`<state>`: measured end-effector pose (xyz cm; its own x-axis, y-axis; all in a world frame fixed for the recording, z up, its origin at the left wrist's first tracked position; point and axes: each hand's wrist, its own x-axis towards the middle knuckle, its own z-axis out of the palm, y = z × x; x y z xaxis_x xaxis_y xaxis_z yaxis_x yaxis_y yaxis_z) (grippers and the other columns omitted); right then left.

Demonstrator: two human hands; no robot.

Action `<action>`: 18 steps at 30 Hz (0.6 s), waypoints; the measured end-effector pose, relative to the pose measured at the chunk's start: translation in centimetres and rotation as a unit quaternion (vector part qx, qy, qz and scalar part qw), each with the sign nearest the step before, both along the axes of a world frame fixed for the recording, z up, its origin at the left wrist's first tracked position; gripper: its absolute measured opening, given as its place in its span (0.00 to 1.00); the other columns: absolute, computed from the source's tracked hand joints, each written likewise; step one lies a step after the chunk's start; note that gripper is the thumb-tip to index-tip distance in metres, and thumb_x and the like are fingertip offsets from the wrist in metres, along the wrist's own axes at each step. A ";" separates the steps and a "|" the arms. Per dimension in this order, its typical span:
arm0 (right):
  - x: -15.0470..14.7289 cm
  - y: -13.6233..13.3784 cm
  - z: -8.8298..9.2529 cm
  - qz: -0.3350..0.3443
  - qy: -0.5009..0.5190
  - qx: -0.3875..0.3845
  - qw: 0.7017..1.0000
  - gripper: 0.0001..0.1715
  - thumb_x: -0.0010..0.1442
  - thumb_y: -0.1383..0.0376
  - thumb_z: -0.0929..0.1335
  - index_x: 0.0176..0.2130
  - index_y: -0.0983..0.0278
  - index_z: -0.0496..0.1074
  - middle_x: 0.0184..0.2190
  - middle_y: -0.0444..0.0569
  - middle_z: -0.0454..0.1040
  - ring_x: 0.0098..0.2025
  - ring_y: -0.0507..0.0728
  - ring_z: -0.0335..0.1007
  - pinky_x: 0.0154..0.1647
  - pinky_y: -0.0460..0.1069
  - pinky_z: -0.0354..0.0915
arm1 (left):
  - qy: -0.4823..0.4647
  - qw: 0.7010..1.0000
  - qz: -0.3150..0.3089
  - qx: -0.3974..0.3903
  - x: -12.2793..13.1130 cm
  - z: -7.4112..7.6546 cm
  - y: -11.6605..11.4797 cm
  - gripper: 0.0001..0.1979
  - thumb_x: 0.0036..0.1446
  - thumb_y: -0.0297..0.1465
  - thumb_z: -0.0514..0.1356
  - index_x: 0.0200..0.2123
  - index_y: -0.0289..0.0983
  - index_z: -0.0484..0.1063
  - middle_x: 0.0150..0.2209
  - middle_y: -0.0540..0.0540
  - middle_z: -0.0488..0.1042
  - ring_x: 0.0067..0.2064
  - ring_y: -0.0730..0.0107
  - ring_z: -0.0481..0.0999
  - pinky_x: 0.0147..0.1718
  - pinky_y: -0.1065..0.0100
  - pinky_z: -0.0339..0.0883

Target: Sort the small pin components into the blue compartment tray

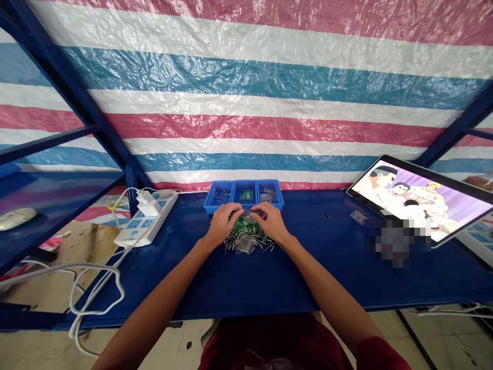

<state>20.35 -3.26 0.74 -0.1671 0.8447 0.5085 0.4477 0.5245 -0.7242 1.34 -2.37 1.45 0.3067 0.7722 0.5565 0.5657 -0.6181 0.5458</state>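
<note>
Both hands meet over a pile of small parts at the middle of the blue table. My left hand and my right hand are closed in a pinch on what looks like a small clear plastic bag; its contents are too small to make out. Green packets lie under the fingers. Thin metal pins or screws spread in front of them, with another clear bag at the near edge. Just behind stands a blue three-compartment tray, holding metal pieces, green packets and clear bags.
A white power strip with plugs and loose cables is on the left. A tablet leans at the right, near a blurred patch. A clear packet and a small dark piece lie right of the pile.
</note>
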 end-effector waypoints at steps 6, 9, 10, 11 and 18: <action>-0.3 -0.4 -0.1 0.061 0.015 -0.012 0.998 0.16 0.63 0.55 0.64 0.36 0.63 0.75 0.31 0.48 0.76 0.31 0.53 0.70 0.30 0.46 0.63 | -0.061 0.998 0.028 0.006 0.3 0.8 -0.8 0.11 0.61 0.38 0.55 0.33 0.38 0.72 0.33 0.46 0.76 0.34 0.66 0.73 0.37 0.67 0.65; -0.5 -0.5 -0.3 0.045 0.013 -0.006 0.999 0.14 0.62 0.57 0.65 0.33 0.63 0.75 0.27 0.47 0.75 0.28 0.53 0.69 0.30 0.46 0.63 | -0.093 0.995 0.009 -0.028 0.3 1.0 -0.8 0.11 0.59 0.39 0.57 0.34 0.38 0.73 0.32 0.46 0.76 0.33 0.67 0.74 0.36 0.67 0.66; -0.5 -0.5 -0.3 0.039 0.016 -0.003 0.999 0.15 0.62 0.58 0.64 0.32 0.63 0.75 0.26 0.46 0.75 0.27 0.53 0.68 0.30 0.47 0.63 | -0.108 0.993 0.002 -0.047 0.3 0.9 -0.8 0.11 0.58 0.39 0.59 0.37 0.38 0.73 0.33 0.46 0.76 0.33 0.66 0.74 0.36 0.67 0.67; -0.5 -0.5 -0.3 0.033 0.024 -0.001 0.999 0.15 0.62 0.58 0.64 0.32 0.63 0.74 0.26 0.47 0.75 0.27 0.53 0.68 0.30 0.47 0.63 | -0.122 0.990 -0.006 -0.069 0.4 0.8 -0.7 0.12 0.57 0.40 0.60 0.39 0.38 0.73 0.34 0.46 0.77 0.34 0.66 0.75 0.36 0.67 0.67; -0.4 -0.7 0.1 0.023 0.040 -0.005 0.999 0.20 0.65 0.56 0.61 0.33 0.64 0.74 0.25 0.47 0.73 0.27 0.53 0.68 0.31 0.47 0.64 | -0.223 0.953 -0.070 -0.194 0.6 0.2 0.1 0.15 0.52 0.42 0.64 0.31 0.34 0.74 0.31 0.44 0.76 0.33 0.65 0.76 0.36 0.65 0.71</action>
